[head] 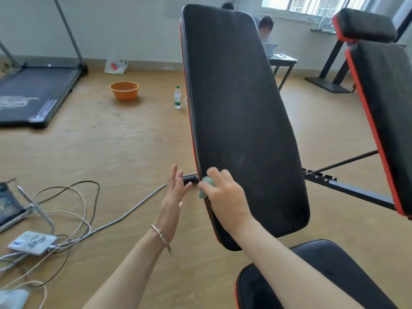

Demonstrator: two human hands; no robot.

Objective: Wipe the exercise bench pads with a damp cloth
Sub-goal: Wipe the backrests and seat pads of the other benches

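- Head view: the right hand [223, 192] sits in the lower middle of the frame. Its fingers are curled round a wadded pale green cloth [206, 185] and press it against the left edge of the tilted back pad [240, 121], low on that pad.
- The left hand [176, 190] is just left of that edge with its fingers straight and spread, grasping nothing. Its fingertips overlap a black frame tube [190, 178] in the picture, and I cannot tell whether they touch it.
- Step in hand, as I judge it: wiping the back pad, working on its left rim and red-trimmed side. Faint pale smears show on the pad face just right of the hand, so the face probably needs more passes.
- The next move calls for running the cloth along the rim or across the face with steady pressure. The free hand could brace the pad so it does not rock.
- The seat pad [323, 275] at the lower right looks dull and is probably unwiped. A second bench [383, 108] stands at the right edge.
- Containers: an orange basin [124, 90] stands on the floor at the upper left of centre. Its inside looks greyish, perhaps shallow water, but that is unclear.
- A clear bottle [177, 98] with a green cap stands just left of the back pad. Its fill level cannot be read.
- A white plastic bag [116, 65] leans against the far wall with something red inside.
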